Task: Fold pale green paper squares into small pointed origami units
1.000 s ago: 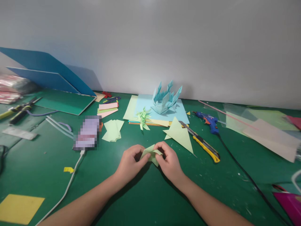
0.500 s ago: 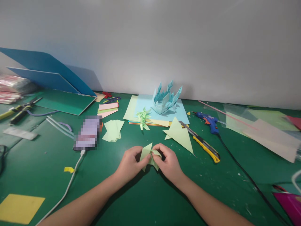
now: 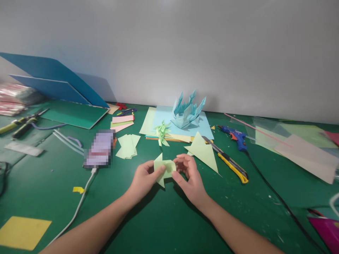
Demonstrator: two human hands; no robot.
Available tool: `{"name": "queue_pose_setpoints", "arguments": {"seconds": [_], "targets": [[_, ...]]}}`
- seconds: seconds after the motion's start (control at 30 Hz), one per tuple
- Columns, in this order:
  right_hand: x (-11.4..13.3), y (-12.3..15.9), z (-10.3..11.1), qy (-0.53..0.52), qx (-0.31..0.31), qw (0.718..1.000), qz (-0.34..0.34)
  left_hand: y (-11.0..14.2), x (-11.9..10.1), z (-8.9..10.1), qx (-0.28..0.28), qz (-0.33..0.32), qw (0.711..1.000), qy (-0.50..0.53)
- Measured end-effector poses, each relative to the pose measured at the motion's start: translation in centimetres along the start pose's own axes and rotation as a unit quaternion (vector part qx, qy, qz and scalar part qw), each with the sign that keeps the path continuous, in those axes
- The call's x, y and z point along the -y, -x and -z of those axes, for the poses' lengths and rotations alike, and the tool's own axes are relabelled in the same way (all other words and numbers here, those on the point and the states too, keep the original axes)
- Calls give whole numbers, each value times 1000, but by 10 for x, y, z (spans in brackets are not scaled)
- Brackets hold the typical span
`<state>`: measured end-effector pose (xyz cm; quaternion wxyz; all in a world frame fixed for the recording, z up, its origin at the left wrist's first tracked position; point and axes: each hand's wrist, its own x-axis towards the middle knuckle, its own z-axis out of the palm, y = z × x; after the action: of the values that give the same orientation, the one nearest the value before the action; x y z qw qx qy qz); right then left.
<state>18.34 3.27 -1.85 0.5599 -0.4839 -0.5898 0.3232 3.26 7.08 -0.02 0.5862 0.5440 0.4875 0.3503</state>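
A small folded piece of light green paper point(image 3: 167, 170) is held just above the green table. My left hand point(image 3: 145, 178) pinches it between thumb and fingers, with a pointed flap standing up and another pointing down. At the paper's right edge is my right hand point(image 3: 191, 180), its thumb touching the edge and its fingers curled but apart. Beyond my hands lie a green folded-paper piece point(image 3: 161, 132) and a spiky light blue origami model point(image 3: 186, 114). Folded pale green triangles point(image 3: 202, 151) rest to the right of my right hand.
A yellow utility knife point(image 3: 231, 165) and a blue glue gun point(image 3: 237, 137) with a black cord lie on the right. To the left are green paper slips point(image 3: 128, 146), a blurred phone point(image 3: 100, 148) on a white cable, pliers point(image 3: 25, 125) and a yellow sheet point(image 3: 25, 233).
My right hand has loosened its pinch and its fingers have spread. The folded paper's right side now shows a squared, opened-out edge. My left hand still grips the paper, slightly farther left.
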Motion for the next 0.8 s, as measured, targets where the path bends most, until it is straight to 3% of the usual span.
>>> {"name": "queue_pose_setpoints", "arguments": {"seconds": [0.1, 0.17, 0.5, 0.8], "targets": [[0, 2, 1, 93, -16, 991, 96, 0, -2, 0, -5, 13, 999, 48], [2, 2, 2, 160, -8, 980, 122, 0, -3, -1, -1, 25, 997, 76], [-1, -3, 2, 213, -18, 973, 83, 0, 2, -4, 12, 49, 991, 122], [3, 0, 3, 250, -31, 953, 168, -1, 2, -3, 20, 13, 997, 67]]}}
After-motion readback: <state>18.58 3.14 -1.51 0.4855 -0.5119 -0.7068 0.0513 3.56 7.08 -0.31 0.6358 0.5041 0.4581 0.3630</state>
